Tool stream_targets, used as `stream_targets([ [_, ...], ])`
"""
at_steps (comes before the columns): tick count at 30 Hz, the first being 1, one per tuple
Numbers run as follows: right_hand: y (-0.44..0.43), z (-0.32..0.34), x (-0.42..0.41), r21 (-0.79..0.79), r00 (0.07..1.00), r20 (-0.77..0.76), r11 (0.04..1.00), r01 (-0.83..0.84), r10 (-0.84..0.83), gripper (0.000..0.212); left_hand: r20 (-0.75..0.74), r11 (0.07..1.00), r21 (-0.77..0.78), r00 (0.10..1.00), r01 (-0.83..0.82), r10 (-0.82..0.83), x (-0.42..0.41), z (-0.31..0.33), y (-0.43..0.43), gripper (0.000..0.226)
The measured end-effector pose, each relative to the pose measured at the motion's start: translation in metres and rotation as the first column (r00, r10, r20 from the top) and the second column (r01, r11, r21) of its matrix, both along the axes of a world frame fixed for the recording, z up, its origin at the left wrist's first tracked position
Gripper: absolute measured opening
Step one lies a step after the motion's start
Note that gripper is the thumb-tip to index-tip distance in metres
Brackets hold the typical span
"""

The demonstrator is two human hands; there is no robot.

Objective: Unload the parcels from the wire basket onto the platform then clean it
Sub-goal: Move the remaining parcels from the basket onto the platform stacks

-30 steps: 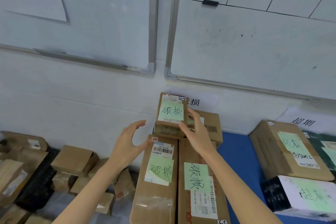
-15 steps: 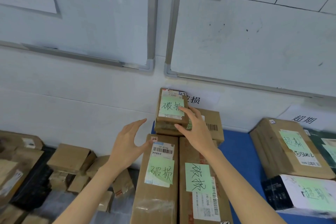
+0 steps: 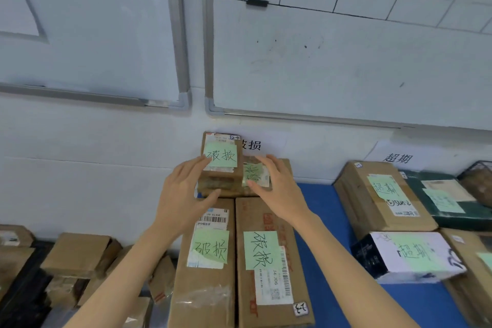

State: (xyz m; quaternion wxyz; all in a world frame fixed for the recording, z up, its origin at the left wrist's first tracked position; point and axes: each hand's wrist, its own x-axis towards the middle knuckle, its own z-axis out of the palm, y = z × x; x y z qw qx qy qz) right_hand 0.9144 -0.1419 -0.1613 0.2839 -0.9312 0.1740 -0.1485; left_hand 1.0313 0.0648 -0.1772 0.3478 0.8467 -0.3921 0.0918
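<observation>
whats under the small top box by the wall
A wider cardboard box with a green note. The left hand and right hand cover parts of it; what's below it is hidden.

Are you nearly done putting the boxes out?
Partly. Several labelled parcels already lie on the blue platform. Right now the left hand and right hand steady the small top parcel by the wall. A wire basket at the far right seems to hold something, and no cleaning shows.

Left hand (image 3: 183,200) and right hand (image 3: 279,189) reach forward, palms facing each other, fingers (image 3: 266,164) spread.
</observation>
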Motion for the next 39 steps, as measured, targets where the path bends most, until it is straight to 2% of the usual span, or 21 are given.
stream_targets([
  [5, -0.034, 0.019, -0.066, -0.011, 0.997, -0.022, 0.997, 0.075, -0.075, 0.061, 0.051, 0.994, 0.076, 0.995, 0.083, -0.087, -0.036, 0.021, -0.052, 0.074],
  [9, -0.068, 0.036, -0.138, -0.034, 0.975, 0.002, 0.975, 0.220, -0.220, 0.062, 0.062, 0.984, 0.079, 0.984, 0.162, -0.167, -0.084, 0.037, -0.102, 0.076],
  [13, -0.098, 0.053, -0.227, -0.095, 0.933, 0.054, 0.928, 0.360, -0.357, 0.070, 0.090, 0.952, 0.114, 0.951, 0.285, -0.296, -0.152, 0.052, -0.156, 0.081],
  [17, -0.121, 0.068, -0.335, -0.110, 0.892, 0.046, 0.885, 0.453, -0.450, 0.064, 0.094, 0.913, 0.125, 0.911, 0.390, -0.402, -0.239, 0.062, -0.206, 0.084],
  [23, -0.141, 0.091, -0.497, -0.230, 0.805, 0.039, 0.778, 0.584, -0.592, 0.066, 0.124, 0.891, 0.130, 0.884, 0.435, -0.450, -0.385, 0.080, -0.266, 0.088],
  [28, -0.149, 0.104, -0.611, -0.269, 0.710, 0.032, 0.678, 0.684, -0.703, 0.067, 0.144, 0.836, 0.148, 0.825, 0.528, -0.546, -0.488, 0.088, -0.302, 0.094],
  [33, -0.153, 0.104, -0.695, -0.241, 0.605, 0.018, 0.584, 0.775, -0.796, 0.068, 0.176, 0.765, 0.163, 0.745, 0.623, -0.644, -0.564, 0.093, -0.332, 0.090],
  [39, -0.164, 0.095, -0.757, -0.216, 0.510, 0.005, 0.497, 0.841, -0.860, 0.070, 0.192, 0.702, 0.192, 0.675, 0.686, -0.712, -0.618, 0.093, -0.371, 0.089],
])
